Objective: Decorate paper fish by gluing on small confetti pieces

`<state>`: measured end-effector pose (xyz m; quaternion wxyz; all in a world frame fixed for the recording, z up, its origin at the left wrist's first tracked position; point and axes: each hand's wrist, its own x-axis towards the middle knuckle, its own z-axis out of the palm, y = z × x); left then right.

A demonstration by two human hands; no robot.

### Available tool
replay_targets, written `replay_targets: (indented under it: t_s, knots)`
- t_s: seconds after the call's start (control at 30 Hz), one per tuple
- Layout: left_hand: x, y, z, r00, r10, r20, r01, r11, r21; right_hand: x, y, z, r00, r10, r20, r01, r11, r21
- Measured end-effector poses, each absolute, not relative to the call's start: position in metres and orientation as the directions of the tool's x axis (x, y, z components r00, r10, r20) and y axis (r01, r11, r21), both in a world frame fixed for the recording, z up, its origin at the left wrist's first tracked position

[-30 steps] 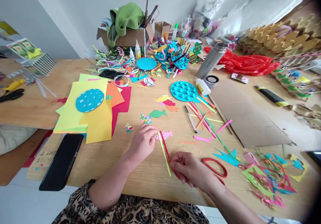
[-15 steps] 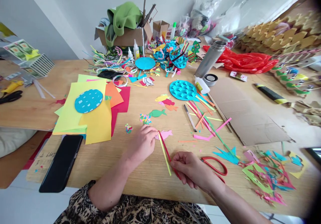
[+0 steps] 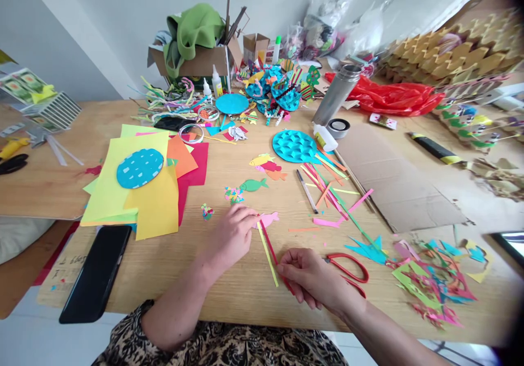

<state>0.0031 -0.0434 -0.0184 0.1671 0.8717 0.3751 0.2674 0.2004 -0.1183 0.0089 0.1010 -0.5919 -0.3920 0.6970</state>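
Note:
A thin red paper strip (image 3: pixel 269 242) slants between my two hands. My left hand (image 3: pixel 230 236) pinches its upper end at the fingertips, over the tail side of a pink paper fish (image 3: pixel 270 219). My right hand (image 3: pixel 303 278) is closed on the strip's lower part, thumb on top. Beside the red strip lies a yellow-green paper strip (image 3: pixel 267 254), its top end close to my left fingertips. Red-handled scissors (image 3: pixel 349 267) rest by my right wrist, partly hidden behind it. A green paper fish (image 3: pixel 254 184) and small paper bits (image 3: pixel 233 195) lie beyond my left hand.
Coloured paper sheets (image 3: pixel 158 207) and a phone (image 3: pixel 96 273) are on the left. Paper scraps (image 3: pixel 436 278), a cardboard sheet (image 3: pixel 393 180) and a cutter knife (image 3: pixel 436 147) lie right. A steel flask (image 3: pixel 336 95) stands behind a blue scalloped disc (image 3: pixel 295 146).
The view has shifted slightly, moving the table items a little left. Both hands keep their hold on the red strip with almost no movement.

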Motion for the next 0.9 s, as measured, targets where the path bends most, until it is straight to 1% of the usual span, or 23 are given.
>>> replay_targets:
  t_s: [0.13,0.37,0.47,0.6,0.9]
  knots:
    - [0.0022,-0.0437,-0.0144,0.662,0.667,0.341,0.524,-0.738,0.425,0.2,-0.1165,0.0116,-0.271,0.589,-0.761,0.335,-0.684,-0.648]
    - [0.0035,-0.0476,-0.008,0.7,0.666,0.258,0.565,-0.737,0.372,0.1996,-0.1175,0.0109,-0.272,0.598,-0.754,0.303,-0.69,-0.657]
    - [0.0036,-0.0478,-0.0087,0.7,0.669,0.25,0.567,-0.733,0.375,0.1991,-0.117,0.0097,-0.267,0.596,-0.757,0.297,-0.697,-0.653]
    - [0.0034,-0.0459,-0.0122,0.693,0.659,0.292,0.547,-0.744,0.382,0.1988,-0.1159,0.0108,-0.275,0.606,-0.746,0.296,-0.685,-0.666]
    - [0.003,-0.0443,-0.0168,0.692,0.658,0.296,0.539,-0.744,0.394,0.1995,-0.1183,0.0082,-0.268,0.617,-0.74,0.287,-0.683,-0.672]
